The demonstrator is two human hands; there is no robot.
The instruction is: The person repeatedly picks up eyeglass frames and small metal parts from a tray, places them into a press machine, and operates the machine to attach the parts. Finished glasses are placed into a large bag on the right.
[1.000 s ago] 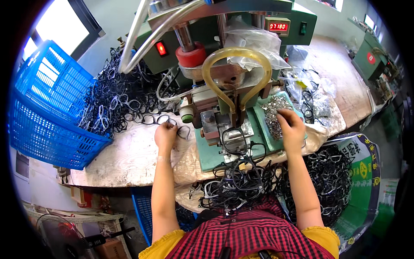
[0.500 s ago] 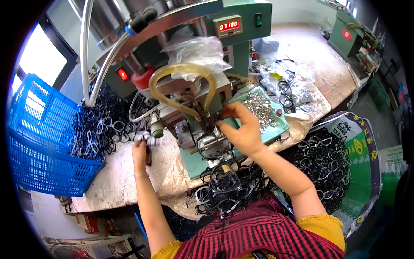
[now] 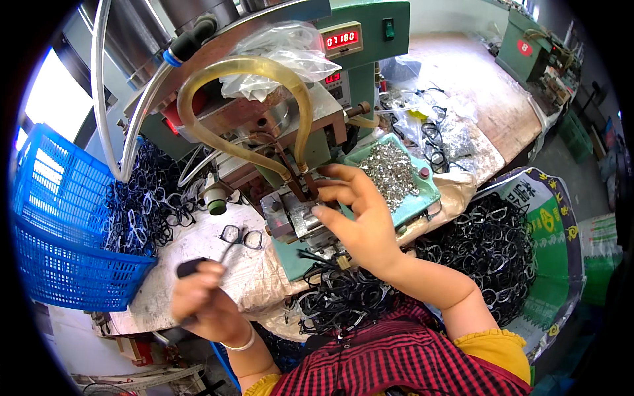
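Note:
At the press, the thumb and fingers of my right hand (image 3: 360, 214) are bent in a loose pinch over the metal fixture (image 3: 305, 214). Whatever lies between those fingertips is too small to make out. My left hand (image 3: 211, 303), smeared by motion, is closed around a dark-handled tool (image 3: 189, 266) with a thin grey shaft, over the table's front left. Beyond that shaft, a pair of black eyeglass frames (image 3: 242, 236) rests on the table. A turquoise tray (image 3: 426, 191) beside my right hand holds many small metal parts.
A blue basket (image 3: 59, 198) of dark frames stands at the left. More frames (image 3: 343, 290) are heaped in front of me, and a large sack (image 3: 545, 257) at the right is full of them. A curved yellowish hose (image 3: 247, 63) hangs over the fixture.
My left hand has come back toward me and left from beside the press, carrying the tool. The frames on the table are now uncovered. My right hand stays at the fixture; the view has shifted slightly.

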